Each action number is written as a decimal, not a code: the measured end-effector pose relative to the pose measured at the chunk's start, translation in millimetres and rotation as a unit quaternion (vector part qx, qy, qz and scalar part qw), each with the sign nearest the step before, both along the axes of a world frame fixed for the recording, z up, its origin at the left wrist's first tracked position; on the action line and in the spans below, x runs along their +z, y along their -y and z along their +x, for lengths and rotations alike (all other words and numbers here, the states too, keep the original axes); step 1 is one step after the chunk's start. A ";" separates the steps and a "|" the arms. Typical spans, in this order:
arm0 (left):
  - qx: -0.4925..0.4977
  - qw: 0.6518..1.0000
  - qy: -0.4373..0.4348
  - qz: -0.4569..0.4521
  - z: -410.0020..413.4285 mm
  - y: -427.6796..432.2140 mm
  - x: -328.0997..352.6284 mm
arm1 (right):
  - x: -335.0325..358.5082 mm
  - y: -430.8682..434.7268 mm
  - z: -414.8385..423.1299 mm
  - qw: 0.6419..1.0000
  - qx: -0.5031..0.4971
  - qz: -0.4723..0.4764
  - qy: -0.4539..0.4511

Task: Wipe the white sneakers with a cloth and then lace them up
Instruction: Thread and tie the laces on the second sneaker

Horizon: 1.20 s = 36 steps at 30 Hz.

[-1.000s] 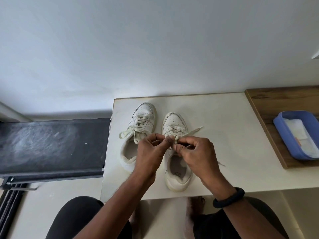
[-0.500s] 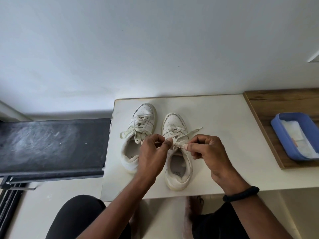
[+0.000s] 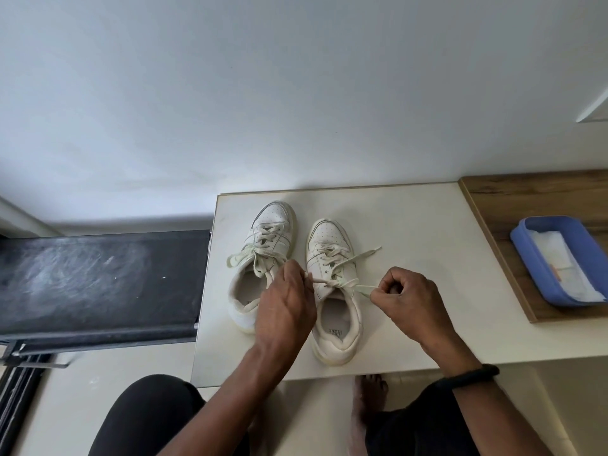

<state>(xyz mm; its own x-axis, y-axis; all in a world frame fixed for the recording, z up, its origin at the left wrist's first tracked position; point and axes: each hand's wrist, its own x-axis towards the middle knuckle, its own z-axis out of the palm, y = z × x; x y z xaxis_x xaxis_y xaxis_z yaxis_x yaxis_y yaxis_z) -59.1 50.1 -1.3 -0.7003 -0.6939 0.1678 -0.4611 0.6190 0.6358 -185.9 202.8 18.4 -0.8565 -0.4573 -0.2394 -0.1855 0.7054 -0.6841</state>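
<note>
Head view: both hands are working the cream flat lace of a white leather low-top sneaker that is sitting on the left half of the cream tabletop, heel near the front edge. Left hand is pinching one strand between thumb and fingertips. Right hand is pinching the other, remaining fingers curled in. Lace is running taut between them across the tongue. Second white sneaker is sitting just beside it toward the left edge, lace looking tied.

Risks, my read:
- Uneven pulling could be dragging a loop through and collapsing the bow.
- A hard tug could be sliding the unweighted shoe toward the front edge.
- The loose tail could be getting caught in the knot.
</note>
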 end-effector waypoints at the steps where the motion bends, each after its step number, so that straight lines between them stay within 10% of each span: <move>1: -0.003 1.000 0.008 -0.018 -0.6 0.4 0.1 | 0.3 0.2 0.3 0.999 0.008 0.017 -0.034; 8: -0.014 0.996 0.053 -0.066 -1.5 1.8 4.3 | -4.5 4.0 5.4 0.978 0.015 0.085 -0.190; 23: 0.000 0.988 0.089 -0.125 1.1 9.3 5.4 | -11.0 4.3 -1.5 0.983 0.025 0.124 -0.134; 29: -0.032 0.991 0.111 -0.073 1.2 14.3 5.8 | -21.3 -3.4 -14.7 0.998 0.067 -0.008 0.005; 36: -0.223 0.973 -0.013 -0.052 -8.0 22.1 -2.6 | -11.0 6.8 -9.8 0.976 0.181 -0.101 -0.061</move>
